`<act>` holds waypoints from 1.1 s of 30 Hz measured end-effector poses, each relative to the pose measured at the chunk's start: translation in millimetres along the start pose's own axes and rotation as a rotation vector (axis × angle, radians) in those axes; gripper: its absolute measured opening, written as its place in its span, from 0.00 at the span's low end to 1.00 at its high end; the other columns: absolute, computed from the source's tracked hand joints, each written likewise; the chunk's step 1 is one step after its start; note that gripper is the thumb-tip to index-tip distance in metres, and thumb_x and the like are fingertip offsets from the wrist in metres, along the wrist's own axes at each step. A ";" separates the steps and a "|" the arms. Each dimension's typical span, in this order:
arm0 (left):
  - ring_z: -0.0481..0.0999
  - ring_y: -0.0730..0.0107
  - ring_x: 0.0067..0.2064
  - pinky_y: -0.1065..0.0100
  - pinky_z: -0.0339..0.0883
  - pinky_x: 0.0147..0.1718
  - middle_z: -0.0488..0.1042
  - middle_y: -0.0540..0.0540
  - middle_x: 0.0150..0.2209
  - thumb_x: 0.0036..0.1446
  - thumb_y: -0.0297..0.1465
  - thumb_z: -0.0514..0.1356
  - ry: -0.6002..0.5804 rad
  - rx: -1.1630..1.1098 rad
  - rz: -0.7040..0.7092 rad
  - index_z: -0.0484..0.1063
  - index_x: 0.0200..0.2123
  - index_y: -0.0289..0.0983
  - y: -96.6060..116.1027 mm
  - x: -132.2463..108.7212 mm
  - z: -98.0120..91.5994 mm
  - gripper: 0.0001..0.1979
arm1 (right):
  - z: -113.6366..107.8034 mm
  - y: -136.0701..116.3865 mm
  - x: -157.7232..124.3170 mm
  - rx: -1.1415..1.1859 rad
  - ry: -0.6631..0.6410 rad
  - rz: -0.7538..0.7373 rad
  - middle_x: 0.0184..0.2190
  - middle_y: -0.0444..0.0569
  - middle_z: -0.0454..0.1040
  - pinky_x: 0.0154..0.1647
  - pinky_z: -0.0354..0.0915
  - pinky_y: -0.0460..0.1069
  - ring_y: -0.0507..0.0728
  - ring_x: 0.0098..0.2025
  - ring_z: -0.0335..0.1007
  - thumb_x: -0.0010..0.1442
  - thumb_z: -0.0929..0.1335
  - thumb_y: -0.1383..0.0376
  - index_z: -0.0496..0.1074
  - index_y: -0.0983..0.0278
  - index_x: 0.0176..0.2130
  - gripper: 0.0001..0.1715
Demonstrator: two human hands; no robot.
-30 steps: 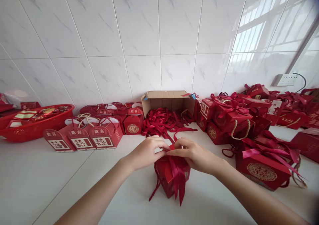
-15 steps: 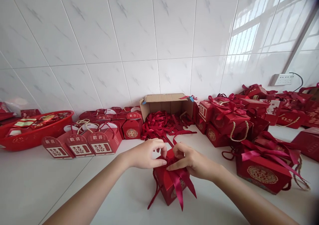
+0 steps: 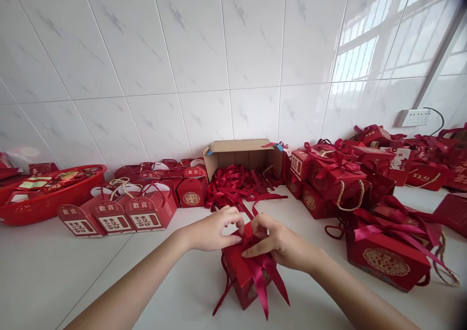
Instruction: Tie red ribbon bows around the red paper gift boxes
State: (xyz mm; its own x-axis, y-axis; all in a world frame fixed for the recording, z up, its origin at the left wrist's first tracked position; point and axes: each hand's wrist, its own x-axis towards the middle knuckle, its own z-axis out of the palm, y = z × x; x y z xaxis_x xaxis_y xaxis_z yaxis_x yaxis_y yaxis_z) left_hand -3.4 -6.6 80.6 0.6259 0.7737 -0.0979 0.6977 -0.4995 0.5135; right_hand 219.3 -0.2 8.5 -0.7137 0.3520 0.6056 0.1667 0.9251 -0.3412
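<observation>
A red gift box (image 3: 239, 270) stands before me on the white table, with a gold emblem partly visible on its side. A dark red ribbon (image 3: 260, 286) lies across its top, its two pointed tails hanging down the front. My left hand (image 3: 219, 229) pinches the ribbon at the top of the box from the left, thumb and fingers bent. From the right, my right hand (image 3: 279, 242) also pinches the ribbon, its fingers curled over the bow. The knot is mostly hidden by the fingers. A red cord handle (image 3: 224, 291) droops at the box's left side.
Behind the box, a cardboard carton (image 3: 241, 146) lies on its side with loose red ribbons (image 3: 233, 181) spilling out. On the left are open red boxes (image 3: 148, 215) and a red basin (image 3: 54, 201) of packets. Ribbon-tied boxes (image 3: 386, 259) are piled at the right.
The view has shifted slightly, so the box sits a little lower. Both hands keep their hold at the ribbon's knot with only small finger movement.
</observation>
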 end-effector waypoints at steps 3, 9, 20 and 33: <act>0.67 0.62 0.46 0.64 0.63 0.46 0.64 0.48 0.42 0.55 0.34 0.58 -0.035 0.040 -0.028 0.68 0.40 0.43 4.3 0.6 -0.9 0.08 | 2.0 0.8 -0.6 0.005 0.008 0.004 0.35 0.47 0.61 0.35 0.65 0.47 0.52 0.37 0.60 0.58 0.67 0.76 0.80 0.54 0.41 0.20; 0.65 0.60 0.47 0.61 0.63 0.47 0.62 0.47 0.44 0.53 0.35 0.59 -0.110 0.058 -0.027 0.64 0.32 0.40 7.2 2.8 -1.7 0.07 | 2.1 0.1 -0.7 0.025 0.004 0.026 0.35 0.46 0.60 0.36 0.65 0.47 0.51 0.37 0.60 0.59 0.69 0.73 0.80 0.54 0.42 0.16; 0.61 0.61 0.57 0.62 0.59 0.54 0.62 0.48 0.54 0.54 0.32 0.59 -0.036 0.008 0.015 0.63 0.31 0.40 5.4 -1.7 2.1 0.05 | 3.8 0.1 -1.8 0.096 0.019 0.045 0.36 0.48 0.59 0.37 0.66 0.48 0.52 0.36 0.59 0.61 0.65 0.74 0.80 0.56 0.42 0.19; 0.56 0.57 0.62 0.56 0.52 0.60 0.63 0.47 0.57 0.52 0.29 0.59 -0.058 -0.148 0.036 0.63 0.26 0.39 2.1 4.9 3.7 0.06 | 1.4 -3.1 -0.3 0.103 0.009 0.040 0.36 0.48 0.59 0.38 0.66 0.48 0.52 0.37 0.59 0.63 0.64 0.71 0.80 0.56 0.42 0.17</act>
State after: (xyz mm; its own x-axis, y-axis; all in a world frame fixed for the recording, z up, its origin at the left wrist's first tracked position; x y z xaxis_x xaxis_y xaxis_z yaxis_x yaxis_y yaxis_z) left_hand 2.5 -5.3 78.0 0.6721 0.7300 -0.1241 0.6179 -0.4606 0.6372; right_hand 218.1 -3.4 8.3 -0.7014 0.3904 0.5963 0.1243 0.8908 -0.4370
